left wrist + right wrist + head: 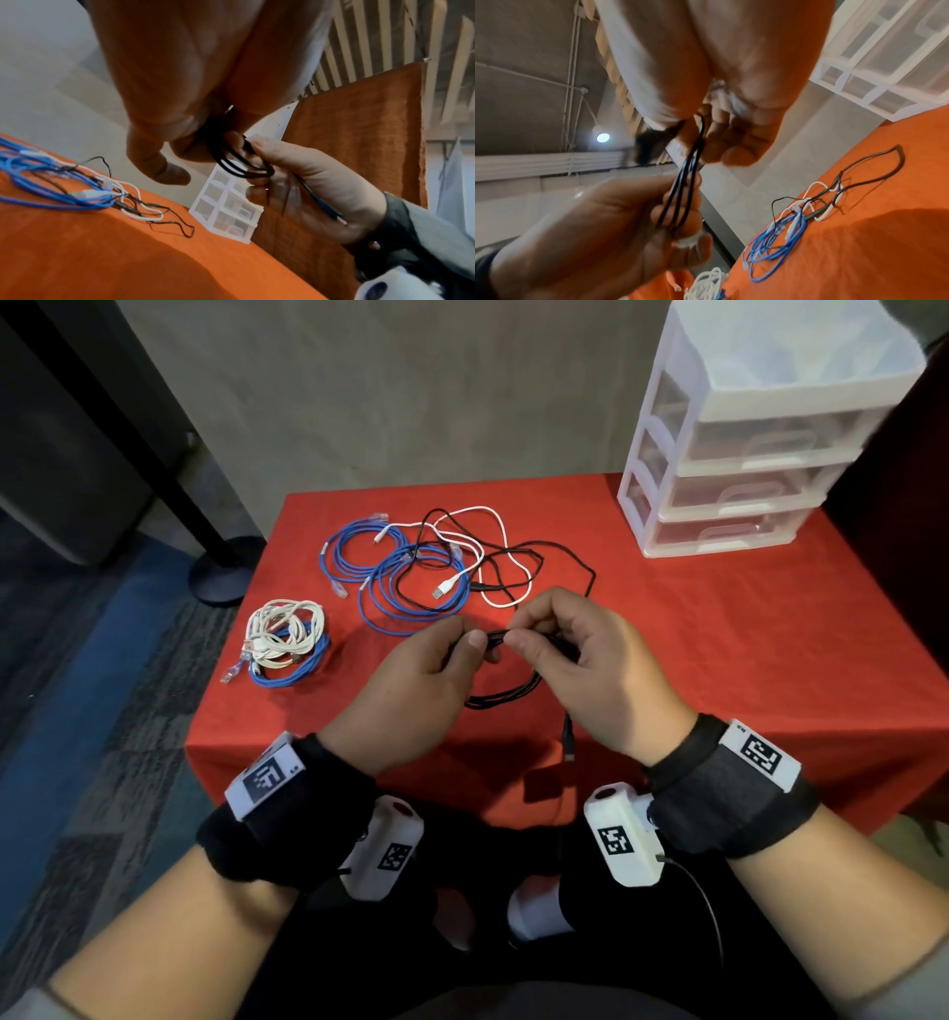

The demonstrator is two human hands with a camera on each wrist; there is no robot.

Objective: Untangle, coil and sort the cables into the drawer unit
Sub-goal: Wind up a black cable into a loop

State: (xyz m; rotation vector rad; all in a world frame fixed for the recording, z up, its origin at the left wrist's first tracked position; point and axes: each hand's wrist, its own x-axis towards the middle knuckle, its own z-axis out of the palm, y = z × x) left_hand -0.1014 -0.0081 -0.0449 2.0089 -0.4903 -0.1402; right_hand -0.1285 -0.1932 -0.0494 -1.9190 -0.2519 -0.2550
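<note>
A: Where's your black cable (pixel 506 693)?

B: Coiled above the table's (pixel 719 660) near edge; your left hand (pixel 411 670) and right hand (pixel 590 660) both pinch it. The drawer unit (pixel 744 454) stands far right.

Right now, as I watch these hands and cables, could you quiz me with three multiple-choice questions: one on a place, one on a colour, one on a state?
1. Where on the red tablecloth does the white plastic drawer unit stand?
A far right corner
B near left corner
C centre

2. What colour is the coiled cable in both hands?
A blue
B white
C black

3. The unit's drawers are:
A pulled out
B closed
C removed

Answers: 1 A, it stands at the far right. 2 C, the left hand and right hand pinch black loops. 3 B, all fronts sit flush.
</note>
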